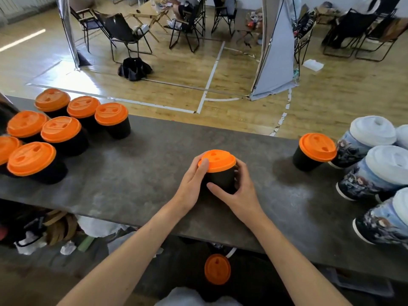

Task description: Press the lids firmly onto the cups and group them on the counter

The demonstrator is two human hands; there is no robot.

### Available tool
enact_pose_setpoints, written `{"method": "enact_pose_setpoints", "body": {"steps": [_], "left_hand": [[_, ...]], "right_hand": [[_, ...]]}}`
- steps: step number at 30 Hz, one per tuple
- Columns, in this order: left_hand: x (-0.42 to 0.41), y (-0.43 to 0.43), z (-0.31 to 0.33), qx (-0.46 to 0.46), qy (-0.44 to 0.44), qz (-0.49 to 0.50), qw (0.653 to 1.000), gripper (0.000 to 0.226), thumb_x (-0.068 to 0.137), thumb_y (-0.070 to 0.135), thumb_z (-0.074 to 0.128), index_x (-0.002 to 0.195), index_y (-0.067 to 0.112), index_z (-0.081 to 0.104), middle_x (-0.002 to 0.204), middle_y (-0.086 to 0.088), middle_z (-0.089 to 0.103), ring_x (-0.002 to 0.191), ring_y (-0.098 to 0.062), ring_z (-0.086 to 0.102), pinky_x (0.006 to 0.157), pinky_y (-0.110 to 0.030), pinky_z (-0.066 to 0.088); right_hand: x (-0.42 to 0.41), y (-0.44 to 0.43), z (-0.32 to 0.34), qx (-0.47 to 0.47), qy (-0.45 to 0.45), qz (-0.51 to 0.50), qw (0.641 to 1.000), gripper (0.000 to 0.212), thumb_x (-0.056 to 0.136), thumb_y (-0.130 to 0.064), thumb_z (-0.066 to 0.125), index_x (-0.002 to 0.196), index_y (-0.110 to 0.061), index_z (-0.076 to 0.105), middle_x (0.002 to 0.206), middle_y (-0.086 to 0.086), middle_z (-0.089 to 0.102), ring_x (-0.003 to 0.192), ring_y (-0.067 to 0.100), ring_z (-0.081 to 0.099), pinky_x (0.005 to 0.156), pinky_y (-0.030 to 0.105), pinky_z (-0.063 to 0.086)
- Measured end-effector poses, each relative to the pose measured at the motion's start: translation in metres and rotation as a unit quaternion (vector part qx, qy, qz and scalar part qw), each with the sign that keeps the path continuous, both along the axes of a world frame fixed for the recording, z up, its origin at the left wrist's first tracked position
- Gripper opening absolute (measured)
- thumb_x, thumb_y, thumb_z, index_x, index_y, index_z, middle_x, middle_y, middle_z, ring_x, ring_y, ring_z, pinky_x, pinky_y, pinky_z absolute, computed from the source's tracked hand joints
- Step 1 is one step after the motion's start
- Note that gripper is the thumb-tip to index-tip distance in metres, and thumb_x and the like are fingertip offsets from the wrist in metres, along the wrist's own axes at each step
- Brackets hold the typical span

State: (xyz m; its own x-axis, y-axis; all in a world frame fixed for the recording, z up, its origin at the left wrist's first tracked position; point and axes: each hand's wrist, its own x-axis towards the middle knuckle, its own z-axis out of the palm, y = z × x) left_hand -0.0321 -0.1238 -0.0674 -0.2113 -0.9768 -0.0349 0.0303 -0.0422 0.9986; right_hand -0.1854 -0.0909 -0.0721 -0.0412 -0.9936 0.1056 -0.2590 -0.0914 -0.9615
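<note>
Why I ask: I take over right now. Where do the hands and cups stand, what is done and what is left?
Left hand grips the black cup at the middle of the counter, thumb on its orange lid; right hand grips the same cup's side.
Done: seven lidded cups grouped at the counter's left end.
Left: I cannot tell if this lid is fully seated; press it, then probably move it to the group.
A lone lidded cup stands at the right, beside the white-lidded printed cups; it likely joins the group too.
A spare orange lid shows below the counter's near edge.
</note>
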Motion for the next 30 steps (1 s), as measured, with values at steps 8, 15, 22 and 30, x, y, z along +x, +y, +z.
{"method": "enact_pose_setpoints", "body": {"steps": [8,15,22,30], "left_hand": [[0.001,0.004,-0.001,-0.013,-0.029,-0.022,0.999,0.08,0.089,0.078,0.051,0.144,0.02,0.049,0.135,0.007,0.063,0.129,-0.007,0.056,0.111,-0.026,0.042],[0.0,0.005,0.004,-0.025,-0.015,-0.005,1.0,0.061,0.09,0.061,0.059,0.137,0.022,0.054,0.127,0.012,0.067,0.121,-0.004,0.061,0.101,-0.018,0.045],[0.0,0.006,0.005,-0.033,-0.015,-0.015,0.999,0.041,0.103,0.046,0.049,0.136,0.023,0.053,0.128,0.014,0.066,0.122,-0.004,0.06,0.101,-0.02,0.046],[0.001,0.01,0.003,-0.101,-0.049,-0.018,0.994,0.065,0.091,0.069,0.06,0.14,0.028,0.05,0.134,0.012,0.062,0.127,-0.019,0.059,0.099,-0.027,0.051]], "right_hand": [[0.001,0.001,0.004,0.02,-0.028,0.007,0.999,0.069,0.078,-0.046,0.081,0.135,-0.035,0.044,0.13,-0.022,0.057,0.122,-0.005,0.054,0.104,0.021,0.047],[0.003,0.002,0.014,0.023,-0.048,0.018,0.998,0.071,0.078,-0.079,0.058,0.135,-0.038,0.045,0.134,-0.018,0.058,0.123,-0.006,0.053,0.099,0.009,0.04],[-0.001,0.004,0.014,0.055,-0.081,0.016,0.995,0.059,0.082,-0.065,0.054,0.133,-0.037,0.045,0.132,-0.019,0.056,0.119,-0.011,0.053,0.097,0.005,0.038],[-0.003,0.003,0.013,0.062,-0.097,0.012,0.993,0.069,0.082,-0.068,0.044,0.138,-0.027,0.048,0.131,-0.013,0.057,0.116,-0.012,0.052,0.094,0.002,0.036]]}}
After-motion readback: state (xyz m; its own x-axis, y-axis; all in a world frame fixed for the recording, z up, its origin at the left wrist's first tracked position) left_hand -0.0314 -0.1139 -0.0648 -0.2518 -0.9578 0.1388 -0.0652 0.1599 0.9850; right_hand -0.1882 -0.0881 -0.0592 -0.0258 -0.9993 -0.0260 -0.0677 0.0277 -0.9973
